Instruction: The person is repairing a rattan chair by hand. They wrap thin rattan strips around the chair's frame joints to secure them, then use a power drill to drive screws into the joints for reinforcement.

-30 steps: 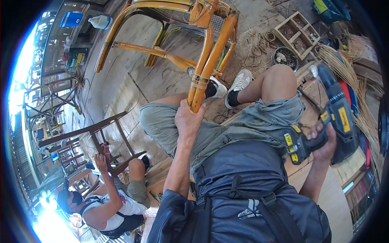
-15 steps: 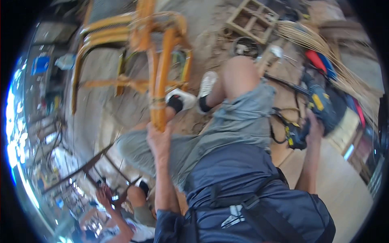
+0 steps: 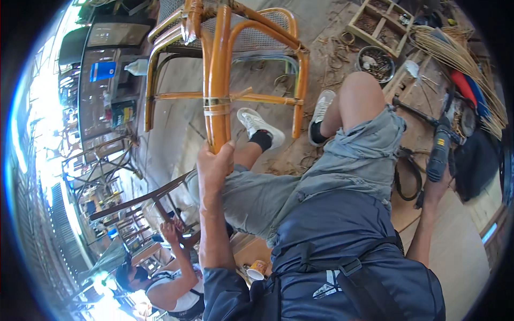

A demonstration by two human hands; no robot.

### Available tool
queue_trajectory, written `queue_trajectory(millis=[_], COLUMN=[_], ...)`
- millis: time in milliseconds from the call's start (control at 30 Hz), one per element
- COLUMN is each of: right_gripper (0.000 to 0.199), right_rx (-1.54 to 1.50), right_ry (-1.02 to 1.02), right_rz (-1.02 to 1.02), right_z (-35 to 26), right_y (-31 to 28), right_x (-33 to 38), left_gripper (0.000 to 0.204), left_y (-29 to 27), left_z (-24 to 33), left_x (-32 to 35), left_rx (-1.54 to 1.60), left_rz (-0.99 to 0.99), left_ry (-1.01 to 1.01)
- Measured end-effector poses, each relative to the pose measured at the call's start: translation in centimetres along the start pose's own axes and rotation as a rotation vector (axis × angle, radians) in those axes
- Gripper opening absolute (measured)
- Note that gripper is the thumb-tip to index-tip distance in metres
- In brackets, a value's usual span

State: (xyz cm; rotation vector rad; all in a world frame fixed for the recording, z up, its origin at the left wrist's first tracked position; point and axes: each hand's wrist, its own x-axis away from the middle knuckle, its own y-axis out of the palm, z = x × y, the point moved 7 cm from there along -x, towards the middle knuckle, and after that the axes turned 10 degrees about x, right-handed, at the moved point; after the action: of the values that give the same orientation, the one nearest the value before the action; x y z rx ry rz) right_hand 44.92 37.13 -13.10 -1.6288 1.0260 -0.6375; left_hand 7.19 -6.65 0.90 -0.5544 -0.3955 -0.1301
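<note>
My left hand [image 3: 216, 163] is closed around the leg of an orange-brown rattan chair [image 3: 218, 80], just below a pale binding wrapped about the leg. The chair is tilted, with its woven seat and other legs farther out. At the right, my right hand [image 3: 438, 188] grips a dark power drill [image 3: 440, 147] with yellow markings. The drill's body hides most of the fingers, and its front points away from me. A black strap or cord loop [image 3: 408, 176] lies beside the drill.
A wooden divided box [image 3: 381, 24], a round bowl of scraps [image 3: 376, 63] and a bundle of cane strips [image 3: 466, 69] lie at the far right. Another person [image 3: 174, 289] works at lower left beside a dark wooden frame [image 3: 144, 200]. A paper cup [image 3: 257, 269] stands near my left side.
The view has swung, so the scene sits farther right. The drill has turned in my right hand, its battery end now mostly hidden. My left hand keeps hold of the chair leg.
</note>
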Motion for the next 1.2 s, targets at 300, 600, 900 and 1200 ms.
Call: queue_trajectory(millis=[300,600,900,1200], right_gripper=[0.028,0.019,0.012,0.010], right_rx=[-0.440,-0.591,-0.686,-0.634], right_ry=[0.169,0.320,0.347,0.359], right_rz=[-0.085,-0.301,-0.339,-0.352], right_z=[0.9,-6.2,-11.1,-10.2], right_y=[-0.8,-0.1,1.9,4.6], right_x=[-0.6,-3.5,-6.4,-7.4], left_gripper=[0.037,0.043,0.057,0.053], left_y=[-11.3,-20.9,-24.1,-25.7], left_z=[6.1,9.6,10.5,10.3], left_x=[-2.3,-6.3,-9.3,-10.0], left_rx=[0.144,-0.296,-0.684,-0.754], left_rz=[0.013,0.217,0.488,0.551], left_ry=[-0.018,0.073,0.267,0.266])
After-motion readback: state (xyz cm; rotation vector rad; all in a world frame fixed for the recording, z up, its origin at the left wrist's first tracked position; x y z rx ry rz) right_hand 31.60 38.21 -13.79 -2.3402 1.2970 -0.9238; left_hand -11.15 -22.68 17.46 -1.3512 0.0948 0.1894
